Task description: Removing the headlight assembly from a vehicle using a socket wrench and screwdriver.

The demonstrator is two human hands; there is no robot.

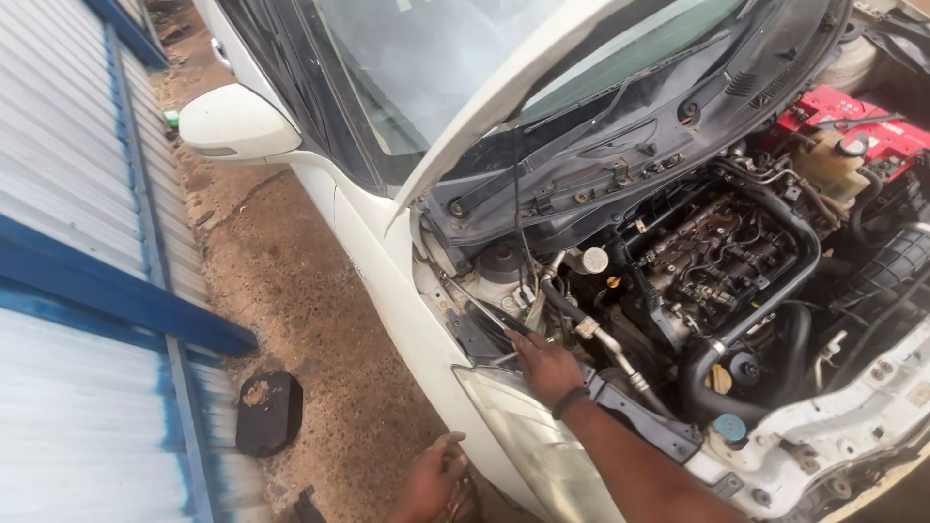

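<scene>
A white car stands with its hood (504, 97) raised over the engine bay (717, 261). My right hand (544, 366), a black band on its wrist, rests flat on the black frame just behind the front headlight (528, 436), with the fingertips beside a thin metal rod (484, 312). It grips nothing that I can see. My left hand (431, 479) hangs low beside the fender (407, 281) at the bottom edge, fingers curled; what it holds, if anything, is hidden.
A red battery (852, 116) and black hoses (775, 320) fill the bay's right side. A corrugated blue-and-white metal wall (77, 242) runs along the left. Dirt ground lies between wall and car, with a flat black piece (268, 412) on it. The side mirror (232, 121) sticks out.
</scene>
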